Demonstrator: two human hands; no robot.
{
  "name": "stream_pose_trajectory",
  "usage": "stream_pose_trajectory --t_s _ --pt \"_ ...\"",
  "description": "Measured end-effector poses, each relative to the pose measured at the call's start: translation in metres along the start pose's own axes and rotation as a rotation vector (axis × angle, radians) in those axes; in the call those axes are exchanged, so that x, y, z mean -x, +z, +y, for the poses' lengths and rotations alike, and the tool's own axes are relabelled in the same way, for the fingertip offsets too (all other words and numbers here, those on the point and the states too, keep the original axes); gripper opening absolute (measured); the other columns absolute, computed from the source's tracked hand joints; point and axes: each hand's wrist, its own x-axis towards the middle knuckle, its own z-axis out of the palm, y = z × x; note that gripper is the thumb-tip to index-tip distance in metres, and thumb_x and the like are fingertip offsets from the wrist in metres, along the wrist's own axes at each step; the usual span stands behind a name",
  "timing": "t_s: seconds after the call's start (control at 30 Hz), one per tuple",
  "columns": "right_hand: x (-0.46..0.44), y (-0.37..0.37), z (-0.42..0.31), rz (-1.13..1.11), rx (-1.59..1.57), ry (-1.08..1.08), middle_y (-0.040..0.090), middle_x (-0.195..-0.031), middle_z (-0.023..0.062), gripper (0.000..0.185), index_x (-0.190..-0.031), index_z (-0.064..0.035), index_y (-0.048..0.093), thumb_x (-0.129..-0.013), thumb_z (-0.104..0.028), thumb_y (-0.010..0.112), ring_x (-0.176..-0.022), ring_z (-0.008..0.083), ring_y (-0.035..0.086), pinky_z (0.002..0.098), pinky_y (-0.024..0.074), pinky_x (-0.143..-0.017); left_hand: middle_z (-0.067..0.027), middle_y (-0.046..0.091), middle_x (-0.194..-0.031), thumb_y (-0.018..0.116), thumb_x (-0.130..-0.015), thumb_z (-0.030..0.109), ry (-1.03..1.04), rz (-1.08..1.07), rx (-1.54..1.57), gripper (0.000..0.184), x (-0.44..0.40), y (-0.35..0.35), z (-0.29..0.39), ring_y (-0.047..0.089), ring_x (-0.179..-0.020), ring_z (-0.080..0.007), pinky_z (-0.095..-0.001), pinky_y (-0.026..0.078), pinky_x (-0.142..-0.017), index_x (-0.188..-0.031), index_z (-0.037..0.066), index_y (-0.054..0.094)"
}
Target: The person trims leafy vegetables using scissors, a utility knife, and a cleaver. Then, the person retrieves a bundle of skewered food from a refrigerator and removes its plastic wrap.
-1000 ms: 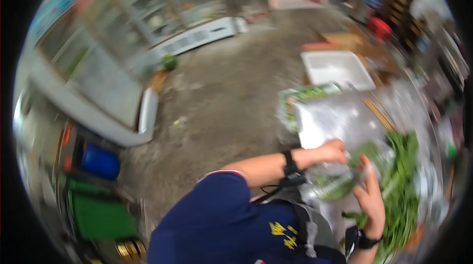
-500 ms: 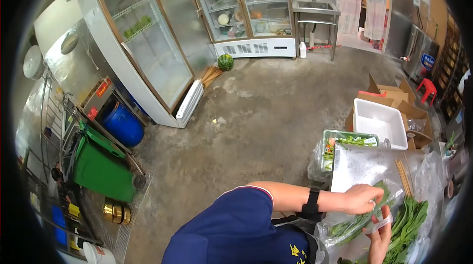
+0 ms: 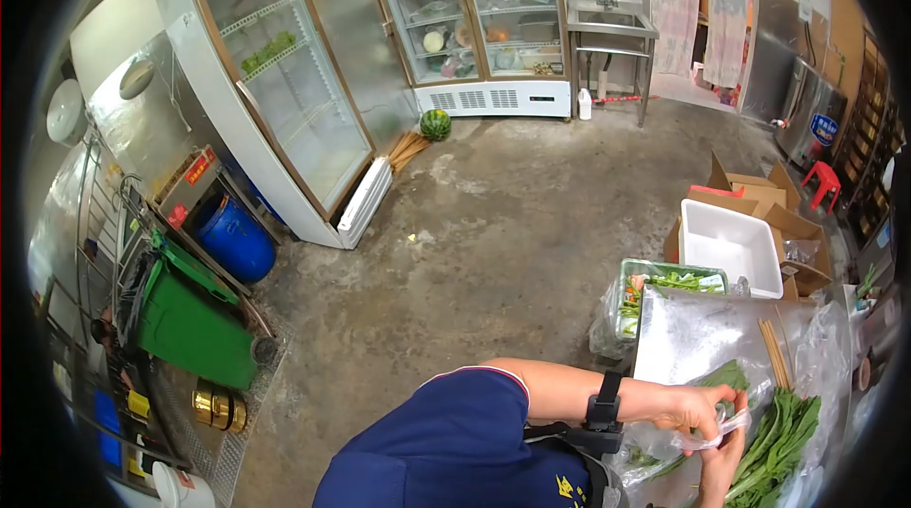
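Two bare hands, close together over a steel table (image 3: 669, 337). Left hand (image 3: 697, 406): fingers curled inward, tips pinching the bunched plastic of a clear bag (image 3: 718, 430); black strap (image 3: 604, 404) at the wrist. Right hand (image 3: 723, 463): raised just below and beside the left, fingers up against the same plastic (whether they pinch it or merely support it, cannot tell). Bag: on the table, spreading leftward under the left forearm, with green stalks (image 3: 645, 457) showing through. One leaf (image 3: 726, 375), just beyond the left hand.

Table, further contents: one bunch of leafy greens (image 3: 773, 437), lying loose to the right of the hands; several thin sticks (image 3: 774, 354), their lower ends near the bunch; crumpled clear sheeting (image 3: 824, 356) along the right side.

Beside the table's far end: one green crate (image 3: 678, 268) of cut vegetables; one white tub (image 3: 731, 233); cardboard boxes (image 3: 745, 190) around it.

Room: grey concrete floor (image 3: 455, 252), stained; one tall fridge (image 3: 313, 129) at left, another with two glass doors (image 3: 489, 98) at the back; one watermelon (image 3: 436, 125) on the floor between them; sink (image 3: 607, 19); red stool (image 3: 822, 185); blue drum (image 3: 235, 238); green bin (image 3: 195, 332) (tilted in this view).
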Motion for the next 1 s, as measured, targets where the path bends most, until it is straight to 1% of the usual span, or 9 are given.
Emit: stream_pose_trajectory --t_s 0.33,0.5,0.63,0.73,0.77,0.83,0.9,0.97,1.0 --pt "-0.007 0.013 -0.01 0.149 -0.279 0.157 0.036 -0.137 0.012 0.108 -0.144 -0.0078 0.015 -0.058 -0.014 0.08 -0.123 0.0234 0.042 0.0355 0.0336 -0.102 -0.0098 0.059 -0.071 0.062 -0.063 0.001 0.256 0.057 -0.235 0.089 -0.022 -0.005 -0.007 0.056 -0.063 -0.0164 -0.0269 0.043 -0.055 -0.138 0.0 0.013" --pt "-0.008 0.01 -0.002 0.074 -0.408 0.122 0.049 -0.122 0.0055 0.093 -0.138 -0.0071 0.03 -0.06 -0.024 0.078 -0.107 0.0169 0.052 0.0291 0.0451 -0.083 -0.0097 0.058 -0.072 0.062 -0.062 0.0 0.409 0.004 -0.427 0.08 -0.012 0.008 0.008 0.056 -0.064 -0.0158 -0.027 0.043 -0.055 -0.133 -0.002 0.024" --pt "-0.005 0.006 -0.005 0.11 -0.275 0.309 0.055 -0.104 0.0004 0.071 -0.125 -0.0078 0.044 -0.064 -0.026 0.075 -0.084 0.0087 0.054 0.0195 0.0411 -0.062 -0.0102 0.057 -0.079 0.066 -0.06 0.0 0.242 0.096 -0.187 0.07 -0.028 -0.012 0.008 0.055 -0.067 -0.0158 -0.0268 0.044 -0.058 -0.123 -0.002 0.038" --pt "-0.001 0.005 -0.001 0.052 -0.196 0.325 0.055 -0.08 -0.0024 0.028 -0.097 -0.0105 0.056 -0.079 -0.03 0.066 -0.063 0.0049 0.045 0.0166 0.0272 -0.047 -0.0109 0.055 -0.079 0.068 -0.059 0.002 0.048 0.247 0.04 0.059 -0.028 -0.033 0.008 0.054 -0.066 -0.0161 -0.0266 0.043 -0.057 -0.113 -0.003 0.046" --pt "0.003 0.0 0.009 0.051 -0.193 0.328 0.055 -0.08 -0.0024 0.028 -0.097 -0.0105 0.056 -0.079 -0.03 0.066 -0.063 0.0049 0.045 0.0166 0.0272 -0.047 -0.0105 0.055 -0.077 0.067 -0.06 0.002 0.083 0.292 -0.068 0.053 -0.035 -0.047 -0.005 0.054 -0.064 -0.0158 -0.0267 0.043 -0.055 -0.109 -0.003 0.048" --pt "0.018 -0.017 0.041 0.346 -0.723 0.308 0.053 -0.073 -0.0017 0.021 -0.09 -0.0103 0.056 -0.084 -0.029 0.062 -0.056 0.0056 0.042 0.0174 0.0262 -0.046 -0.0102 0.055 -0.075 0.067 -0.06 0.002 0.115 0.331 -0.171 0.048 -0.048 -0.087 -0.024 0.053 -0.062 -0.0156 -0.0269 0.042 -0.052 -0.105 -0.003 0.05" --pt "0.042 -0.029 0.057 0.443 -0.694 0.266 0.052 -0.071 -0.0004 0.022 -0.083 -0.0101 0.055 -0.085 -0.031 0.06 -0.055 0.007 0.042 0.0182 0.0268 -0.046 -0.008 0.055 -0.068 0.066 -0.061 0.002 0.007 0.458 -0.238 0.039 -0.054 -0.126 -0.035 0.051 -0.056 -0.015 -0.028 0.041 -0.048 -0.097 -0.001 0.054" --pt "0.064 -0.055 0.084 0.01 -0.643 0.232 0.051 -0.073 -0.0003 0.022 -0.077 -0.0102 0.052 -0.086 -0.029 0.056 -0.059 0.0076 0.043 0.0192 0.0283 -0.048 -0.0069 0.054 -0.066 0.066 -0.061 0.003 -0.046 0.509 -0.276 0.038 -0.039 -0.111 -0.021 0.05 -0.053 -0.015 -0.0284 0.041 -0.047 -0.097 -0.001 0.054" --pt "0.072 -0.065 0.064 -0.028 -0.374 0.462 0.054 -0.084 0.0013 0.031 -0.103 -0.0011 0.055 -0.087 -0.028 0.056 -0.073 0.0089 0.049 0.0198 0.0371 -0.062 -0.0058 0.054 -0.063 0.066 -0.062 0.005 -0.101 0.568 -0.317 0.037 -0.032 -0.107 -0.017 0.049 -0.051 -0.0151 -0.0289 0.041 -0.046 -0.097 0.0 0.055"
